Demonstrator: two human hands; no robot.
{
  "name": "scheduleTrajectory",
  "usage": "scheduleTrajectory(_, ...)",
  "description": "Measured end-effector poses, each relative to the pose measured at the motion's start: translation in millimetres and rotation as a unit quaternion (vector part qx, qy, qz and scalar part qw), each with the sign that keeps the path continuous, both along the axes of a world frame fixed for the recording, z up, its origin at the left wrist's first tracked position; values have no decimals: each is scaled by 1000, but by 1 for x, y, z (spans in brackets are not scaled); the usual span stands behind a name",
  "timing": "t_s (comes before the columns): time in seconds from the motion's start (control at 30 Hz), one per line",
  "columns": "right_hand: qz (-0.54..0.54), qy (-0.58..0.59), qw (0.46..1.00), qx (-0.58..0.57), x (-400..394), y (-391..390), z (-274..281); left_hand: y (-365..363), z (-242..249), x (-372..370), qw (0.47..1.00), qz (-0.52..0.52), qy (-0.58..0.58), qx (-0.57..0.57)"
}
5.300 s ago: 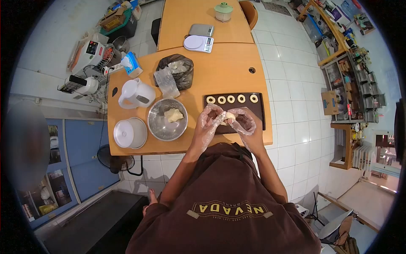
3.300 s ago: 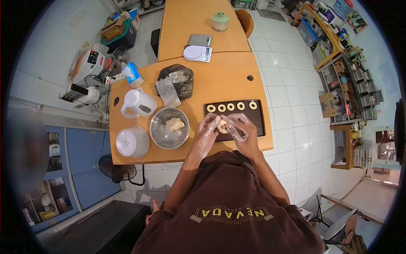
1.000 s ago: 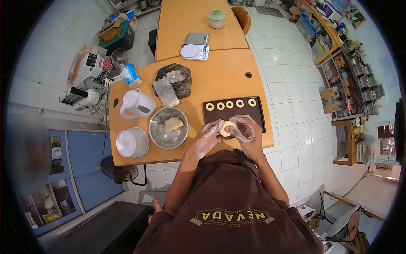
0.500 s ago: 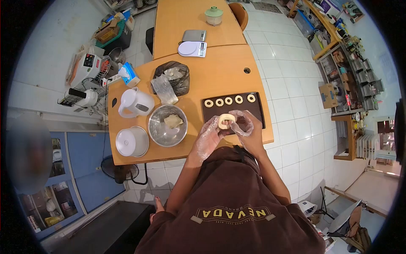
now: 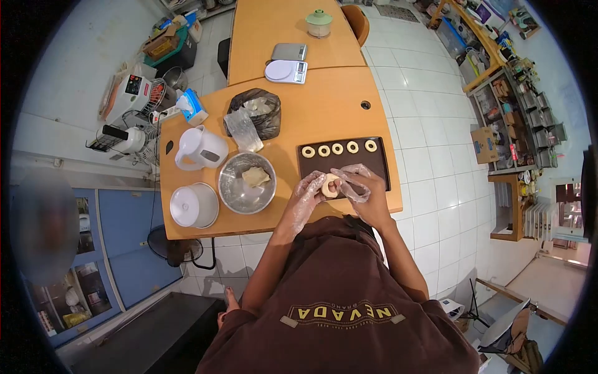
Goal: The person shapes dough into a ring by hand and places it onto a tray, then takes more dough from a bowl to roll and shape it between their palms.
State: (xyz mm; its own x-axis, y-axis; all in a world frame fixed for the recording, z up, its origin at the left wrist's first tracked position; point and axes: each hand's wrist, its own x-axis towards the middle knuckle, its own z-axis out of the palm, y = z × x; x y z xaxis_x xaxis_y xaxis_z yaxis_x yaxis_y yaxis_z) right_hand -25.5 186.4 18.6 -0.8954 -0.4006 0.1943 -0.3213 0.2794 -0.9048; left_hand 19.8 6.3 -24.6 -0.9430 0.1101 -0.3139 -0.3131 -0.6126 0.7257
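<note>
Head view, landmark = dark baking tray. Both hands are working just over the tray's near edge, in thin clear plastic gloves. The left hand and right hand are meeting around one dough ring; fingers of both are curling partly closed on it, pinching its rim from either side, the ring hanging above the tray's near-left part and not resting on it. How firmly the fingertips are pressing is hard to judge at this size; probably a light pinch.

Five finished rings are lying in a row along the tray's far edge, evenly spaced, none touching. Left of the tray a steel bowl is holding a lump of dough.

Judgement on doing the step well: the hole is wanting an even widening, so rotating the ring between the fingers and keeping its thickness uniform is advisable, matching the row at the far edge, with light pressure so the gloves are not dragging or tearing the dough
</note>
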Motion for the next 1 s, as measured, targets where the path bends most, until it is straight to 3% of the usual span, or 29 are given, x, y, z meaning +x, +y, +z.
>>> scheduleTrajectory(0.17, -7, 3, 1000, -7, 2, -1, -4, 2, -14, -4, 999, -21, 16, -24)
scheduleTrajectory(0.23, -25, 3, 999, -27, 2, -5, -8, 6, -6, -4, 1000, 9, 14, 19)
scheduleTrajectory(0.33, -36, -100, 989, -101, 5, -10, -12, 10, -4, -4, 999, 33, 11, 20)
scheduleTrajectory(0.57, -38, -126, 986, -100, 5, -6, -15, 12, -4, -4, 998, 52, 2, 47)
scheduleTrajectory(0.67, -43, -148, 984, -91, 8, -7, -13, 3, -18, -6, 996, 8, -5, -87)
scheduleTrajectory(0.7, -37, -145, 985, -89, 9, -7, -13, 4, 1, -7, 995, 5, 30, -96)
scheduleTrajectory(0.8, -11, -82, 995, -57, 8, -7, -12, -3, 6, -10, 974, -42, 56, -217)
scheduleTrajectory(0.9, 28, -65, 997, 4, 3, 0, -5, -10, -2, -9, 978, -82, 78, -173)
scheduleTrajectory(1.0, 16, -78, 997, 19, 1, 3, -4, -1, 2, -7, 983, -7, 36, -182)
